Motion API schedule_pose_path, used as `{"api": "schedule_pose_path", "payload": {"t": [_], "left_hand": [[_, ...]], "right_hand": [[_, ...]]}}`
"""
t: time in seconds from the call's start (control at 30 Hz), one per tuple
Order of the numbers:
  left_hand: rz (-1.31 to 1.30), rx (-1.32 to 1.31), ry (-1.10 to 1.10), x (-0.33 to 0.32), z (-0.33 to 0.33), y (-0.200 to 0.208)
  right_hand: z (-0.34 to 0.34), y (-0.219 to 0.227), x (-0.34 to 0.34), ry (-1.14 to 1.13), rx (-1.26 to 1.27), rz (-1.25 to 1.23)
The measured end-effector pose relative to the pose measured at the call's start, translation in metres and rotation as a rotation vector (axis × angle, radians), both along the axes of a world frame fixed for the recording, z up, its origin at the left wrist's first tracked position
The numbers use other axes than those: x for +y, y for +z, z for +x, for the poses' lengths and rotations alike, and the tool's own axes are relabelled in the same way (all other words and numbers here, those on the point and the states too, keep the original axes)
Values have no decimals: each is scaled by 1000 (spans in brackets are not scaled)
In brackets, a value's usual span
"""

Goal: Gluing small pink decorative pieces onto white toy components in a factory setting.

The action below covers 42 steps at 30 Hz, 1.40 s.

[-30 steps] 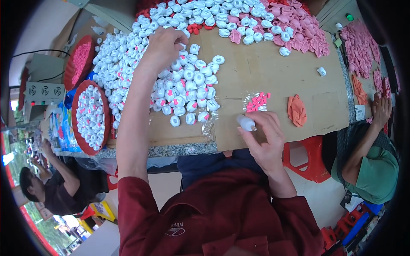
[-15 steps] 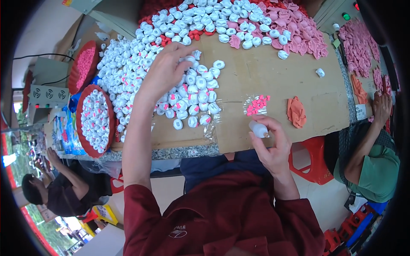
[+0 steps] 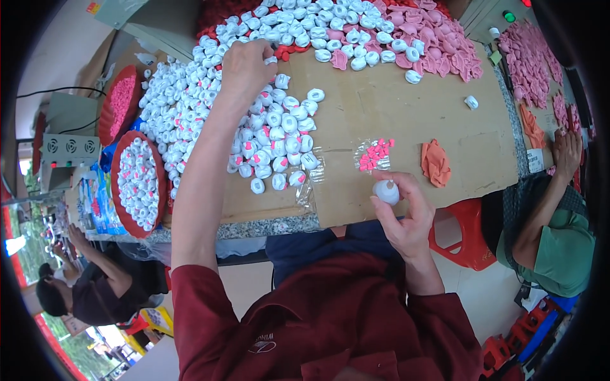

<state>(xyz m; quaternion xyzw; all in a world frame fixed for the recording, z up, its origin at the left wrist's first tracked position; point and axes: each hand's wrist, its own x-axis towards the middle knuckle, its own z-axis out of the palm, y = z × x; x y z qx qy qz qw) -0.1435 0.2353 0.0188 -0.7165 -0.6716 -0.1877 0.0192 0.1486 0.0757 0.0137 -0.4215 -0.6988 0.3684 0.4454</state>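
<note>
- Farther across the pile than half a second ago, my left hand (image 3: 244, 68) has moved toward the red parts (image 3: 293, 50); my right hand (image 3: 410, 222) has barely shifted, but the bottle (image 3: 384, 192) in it has swung so that its tip faces more up at me.
- Left fingers: curled down at the far side of the white pieces (image 3: 292, 145). One piece shows at the tips, but I cannot tell whether they pinch it.
- Right fingers: thumb and forefinger pinch the bottle, above the near part of the cardboard (image 3: 406, 108), just nearer me than the pink bits (image 3: 376, 154).
- Step in hand, as I judge it: picking out a white piece with the left while the right keeps the bottle ready. The next move seems to call for a light pinch on one piece alone, lifted clear of its neighbours.
- Edges: the desk (image 3: 273, 227) ends close by my right wrist, so the bottle has little room toward me. Left of the pile stands a red basin (image 3: 162, 184), well apart from my fingers.
- Room: bare cardboard lies right of the pile, up to a lone piece (image 3: 471, 102) and an orange wad (image 3: 436, 164); leftward, crowded pieces leave hardly any.
</note>
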Motion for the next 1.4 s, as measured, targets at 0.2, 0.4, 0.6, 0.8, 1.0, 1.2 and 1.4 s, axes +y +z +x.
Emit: {"api": "schedule_pose_path", "payload": {"t": [0.2,0.4,0.6,0.8,1.0,1.2,1.4], "left_hand": [[-70,-204,-26,-17,13,28],[-443,-1490,-118,-114,56,47],[-453,-2057,-76,-198,93,1],[-418,-2083,5,-208,106,-10],[-413,-2034,-9,-208,107,-15],[-418,-2018,-11,-206,109,-13],[-428,-2006,-6,-205,110,-12]], "right_hand": [[6,3,-5,9,-13,22],[10,2,-15,-24,120,-137],[22,4,-14,101,191,-152],[23,4,-18,54,256,-225],[18,6,-20,38,238,-283],[15,8,-19,25,203,-288],[14,7,-18,18,197,-295]]}}
